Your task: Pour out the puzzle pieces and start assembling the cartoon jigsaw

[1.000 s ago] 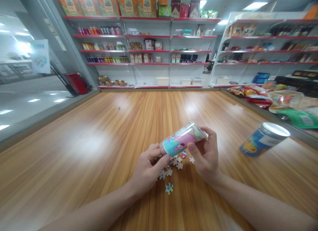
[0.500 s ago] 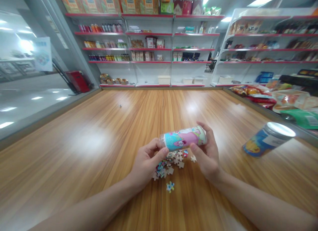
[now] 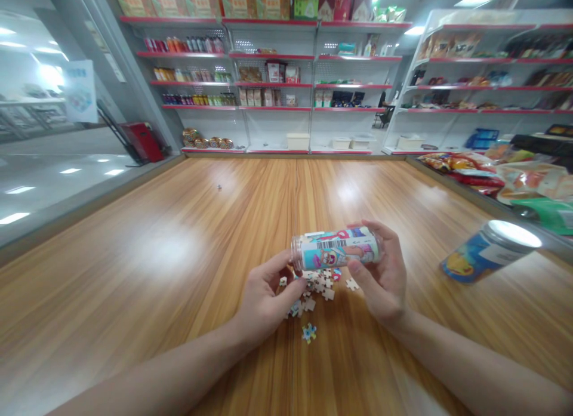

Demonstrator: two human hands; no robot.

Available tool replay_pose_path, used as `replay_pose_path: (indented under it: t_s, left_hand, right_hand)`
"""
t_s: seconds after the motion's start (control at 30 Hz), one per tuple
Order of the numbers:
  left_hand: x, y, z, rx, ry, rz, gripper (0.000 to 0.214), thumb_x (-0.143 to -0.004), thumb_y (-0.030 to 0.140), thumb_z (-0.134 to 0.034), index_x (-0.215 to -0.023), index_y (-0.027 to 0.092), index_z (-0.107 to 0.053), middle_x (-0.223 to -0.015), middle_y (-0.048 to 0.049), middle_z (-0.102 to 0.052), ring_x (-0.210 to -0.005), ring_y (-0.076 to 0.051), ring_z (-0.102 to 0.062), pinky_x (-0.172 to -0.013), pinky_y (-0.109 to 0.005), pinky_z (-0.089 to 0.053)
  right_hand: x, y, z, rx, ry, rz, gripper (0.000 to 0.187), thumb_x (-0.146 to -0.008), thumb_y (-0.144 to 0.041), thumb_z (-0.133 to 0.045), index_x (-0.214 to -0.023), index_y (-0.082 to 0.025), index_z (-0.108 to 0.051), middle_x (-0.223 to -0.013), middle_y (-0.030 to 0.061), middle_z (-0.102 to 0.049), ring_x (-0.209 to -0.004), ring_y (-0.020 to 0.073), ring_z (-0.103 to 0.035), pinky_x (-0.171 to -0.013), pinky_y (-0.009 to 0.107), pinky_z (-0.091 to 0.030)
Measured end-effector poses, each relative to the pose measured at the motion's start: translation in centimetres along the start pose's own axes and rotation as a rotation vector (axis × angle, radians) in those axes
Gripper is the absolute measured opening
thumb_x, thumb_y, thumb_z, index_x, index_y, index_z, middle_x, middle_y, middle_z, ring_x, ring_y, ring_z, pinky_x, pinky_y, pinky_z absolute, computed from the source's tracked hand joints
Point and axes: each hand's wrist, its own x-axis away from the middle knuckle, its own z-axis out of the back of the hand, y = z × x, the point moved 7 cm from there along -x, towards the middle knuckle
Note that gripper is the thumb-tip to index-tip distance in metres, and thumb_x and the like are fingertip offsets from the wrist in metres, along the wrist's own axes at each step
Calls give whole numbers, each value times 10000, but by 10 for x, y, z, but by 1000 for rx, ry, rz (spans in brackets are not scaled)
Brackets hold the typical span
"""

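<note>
A clear plastic jar (image 3: 338,249) with a colourful cartoon label and a barcode lies on its side in the air, its neck to the left. My right hand (image 3: 382,279) is closed around the base end, thumb on the near side. At the neck, the index finger and thumb of my left hand (image 3: 271,290) grip the rim; the other fingers are partly hidden. Under the jar, partly covered by it and my left hand, lies a pile of jigsaw pieces (image 3: 320,284). One loose puzzle piece (image 3: 308,332) rests nearer to me, another (image 3: 352,284) by my right thumb.
On the right of the wooden table (image 3: 156,296) stands a blue can (image 3: 486,252) with a pale lid. A tiny object (image 3: 219,187) lies far left. Snack bags (image 3: 465,168) sit beyond the right edge, and stocked shelves (image 3: 273,85) line the back.
The jar has turned about its long axis, so the barcode now faces up instead of the pink cartoon figure. It and my right hand have shifted slightly right.
</note>
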Motion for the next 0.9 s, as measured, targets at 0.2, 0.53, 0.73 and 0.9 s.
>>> replay_pose_path:
  t_s: [0.2, 0.53, 0.73, 0.9]
  left_hand:
    - [1, -8, -14, 425, -125, 282, 429, -869, 390, -661, -1215, 137, -649, -527, 40, -478, -427, -67, -348, -394, -177, -231]
    - [-6, -16, -14, 691, -109, 441, 271, -953, 418, -556, -945, 150, -595, -611, 55, -531, -342, -24, -420, -335, -156, -172]
    - [-5, -20, -15, 523, -63, 498, 292, -922, 440, -652, -907, 193, -496, -462, 88, -506, -276, -40, -322, -279, -123, -213]
    - [-6, -23, -14, 494, -46, 500, 309, -916, 457, -656, -902, 207, -474, -467, 86, -533, -269, -51, -363, -264, -109, -248]
  right_hand:
    - [-1, 2, 5, -62, 11, -2, 458, -854, -230, -703, -1265, -257, -502, -1271, 103, -564, -1059, 250, -611, -877, 389, -541]
    - [-5, -15, 4, 59, -121, 167, 452, -803, -156, -703, -1204, -262, -525, -1271, 114, -529, -1112, 301, -590, -856, 466, -558]
    - [-6, -24, 3, 162, -171, 249, 444, -794, -162, -688, -1190, -292, -535, -1266, 109, -532, -1126, 325, -590, -824, 508, -580]
    - [-12, -29, 6, 215, -187, 277, 469, -770, -175, -704, -1206, -293, -579, -1255, 108, -559, -1146, 341, -577, -872, 551, -559]
